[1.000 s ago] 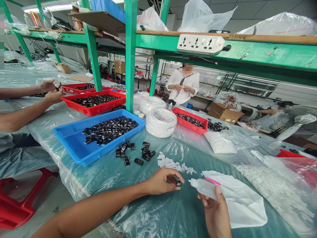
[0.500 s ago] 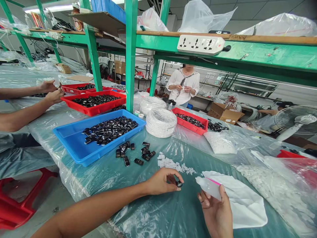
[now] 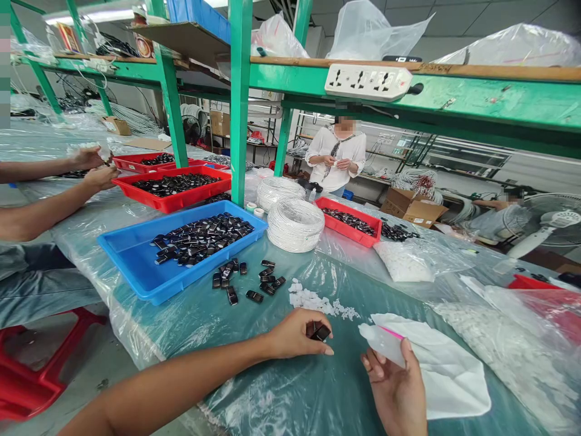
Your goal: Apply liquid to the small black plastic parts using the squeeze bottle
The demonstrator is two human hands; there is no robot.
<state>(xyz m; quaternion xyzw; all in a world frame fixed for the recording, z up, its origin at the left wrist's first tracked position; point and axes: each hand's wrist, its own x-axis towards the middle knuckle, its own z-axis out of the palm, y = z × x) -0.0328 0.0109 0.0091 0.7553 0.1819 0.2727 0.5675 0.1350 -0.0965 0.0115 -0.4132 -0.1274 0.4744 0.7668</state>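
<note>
My left hand (image 3: pixel 299 334) has its thumb and fingers round a small black, glossy rectangular plastic piece (image 3: pixel 321 332), above the green tabletop (image 3: pixel 327 387). To its right, my right hand (image 3: pixel 399 378) grips a translucent white plastic piece (image 3: pixel 382 344) with a pink strip along its upper edge; its exact kind is unclear. Under and beside that hand lies a flat white sheet or bag (image 3: pixel 449 375). Just beyond both hands is a scatter of small white bits (image 3: pixel 318 301). Several loose black pieces (image 3: pixel 255 296) lie farther left.
A blue tray (image 3: pixel 136 284) of black pieces stands left, near red trays (image 3: pixel 170 203) and white cable coils (image 3: pixel 296 225). Clear bags of white bits (image 3: pixel 508 339) lie right. A green shelf frame (image 3: pixel 239 109) rises ahead. A co-worker's hands (image 3: pixel 97 166) are at far left; another person (image 3: pixel 336 154) stands behind.
The black piece has turned between my left fingers, so a broad dark face shows instead of its round end. My right hand stays nearly still with the white piece.
</note>
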